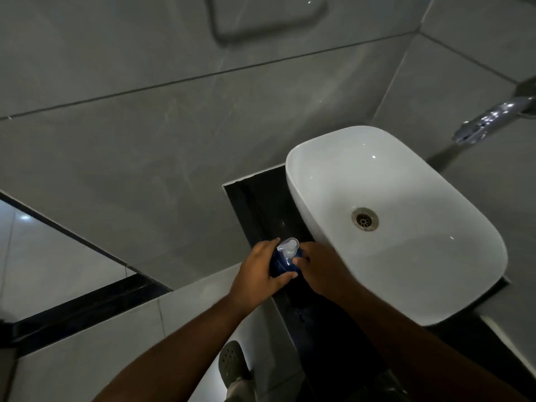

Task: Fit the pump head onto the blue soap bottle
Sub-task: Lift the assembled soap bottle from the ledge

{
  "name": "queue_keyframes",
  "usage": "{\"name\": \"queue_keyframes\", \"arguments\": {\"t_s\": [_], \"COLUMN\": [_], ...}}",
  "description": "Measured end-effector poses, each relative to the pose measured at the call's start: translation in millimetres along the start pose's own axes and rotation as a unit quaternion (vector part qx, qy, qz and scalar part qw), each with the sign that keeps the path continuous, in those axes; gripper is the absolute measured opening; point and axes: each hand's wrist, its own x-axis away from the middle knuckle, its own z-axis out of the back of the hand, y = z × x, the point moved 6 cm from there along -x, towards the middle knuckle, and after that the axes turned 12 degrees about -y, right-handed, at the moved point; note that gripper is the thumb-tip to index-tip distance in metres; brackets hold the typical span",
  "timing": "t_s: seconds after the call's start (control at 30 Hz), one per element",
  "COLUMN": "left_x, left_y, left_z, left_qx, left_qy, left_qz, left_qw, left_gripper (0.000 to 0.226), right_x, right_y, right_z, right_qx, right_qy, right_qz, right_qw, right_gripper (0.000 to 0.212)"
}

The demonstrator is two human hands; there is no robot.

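— What takes up most of the view?
— Grey wall tiles [174, 134], then the white basin [406, 256] on a dark counter [255, 204]. The bowl holds nothing but its metal drain [365, 219]; a chrome tap [490, 117] juts in at the right edge.
— And the blue soap bottle [280, 265]?
— Upright on the counter, just left of the basin. What is inside it, I cannot tell.
— The hands?
— The left hand [261, 271] is wrapped around the bottle's body, thumb across the front. The right hand [319, 268] pinches at the neck with its fingertips.
— The pump head [287, 247]?
— Pale and translucent, sitting on top of the bottle between both hands. A clog [232, 361] shows on the floor below.
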Motion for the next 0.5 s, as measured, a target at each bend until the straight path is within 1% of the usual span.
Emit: {"name": "queue_keyframes", "arguments": {"t_s": [0.1, 0.23, 0.33, 0.4, 0.5], "left_x": [-22.3, -61.0, -88.4, -103.7, -119.7], "left_y": [-22.5, -65.3, -94.2, -107.5, -117.3], "left_z": [23.6, 69.0, 98.3, 110.6, 124.3], "left_qx": [0.036, 0.079, 0.109, 0.129, 0.119], "left_qy": [0.020, 0.062, 0.082, 0.082, 0.079], "left_qz": [0.023, 0.050, 0.075, 0.075, 0.062], "left_qw": [0.999, 0.994, 0.988, 0.985, 0.988], "left_gripper": [0.079, 0.073, 0.071, 0.069, 0.068], "right_x": [-36.3, -100.4, -145.2, -166.7, -189.0], "right_y": [-24.0, -61.7, -86.7, -97.5, -107.7], "right_z": [4.1, 16.7, 22.9, 25.7, 29.9], "right_qx": [0.019, -0.021, -0.031, -0.034, -0.037], "right_qy": [0.022, 0.045, 0.050, 0.054, 0.061], "right_qz": [0.027, 0.039, 0.040, 0.038, 0.039], "right_qw": [0.999, 0.998, 0.997, 0.997, 0.997], "right_gripper": [0.027, 0.021, 0.020, 0.020, 0.019]}}
